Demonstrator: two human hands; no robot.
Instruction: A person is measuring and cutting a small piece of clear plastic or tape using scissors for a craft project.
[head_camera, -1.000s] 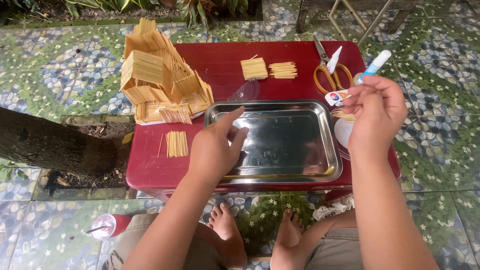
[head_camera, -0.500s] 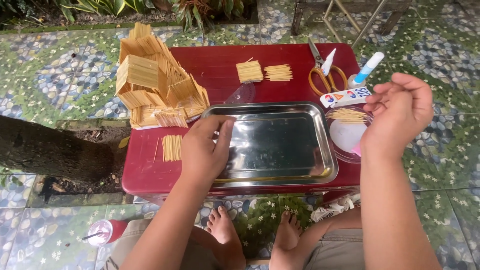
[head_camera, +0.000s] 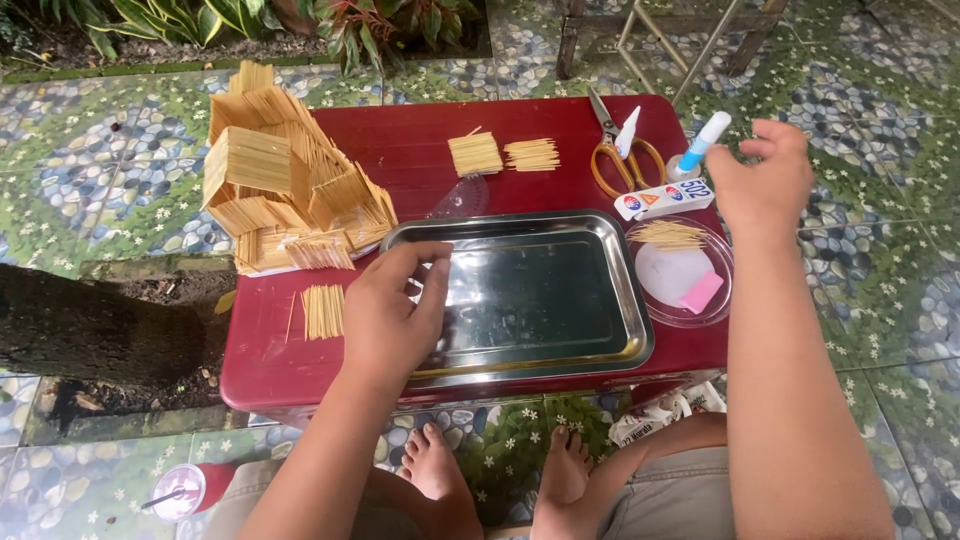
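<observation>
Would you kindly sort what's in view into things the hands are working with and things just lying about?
In hand:
left hand resting on the steel tray
right hand raised near the glue tube

Lying about:
stick model
loose stick bundle
scissors
clear dish holding a pink block

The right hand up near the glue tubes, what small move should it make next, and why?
Probably lower the right hand onto the blue-capped glue tube just left of it. That hand is empty with its fingers open and hovers beside the tube, while the left hand rests on the near-left rim of the empty steel tray, steadying it.
</observation>
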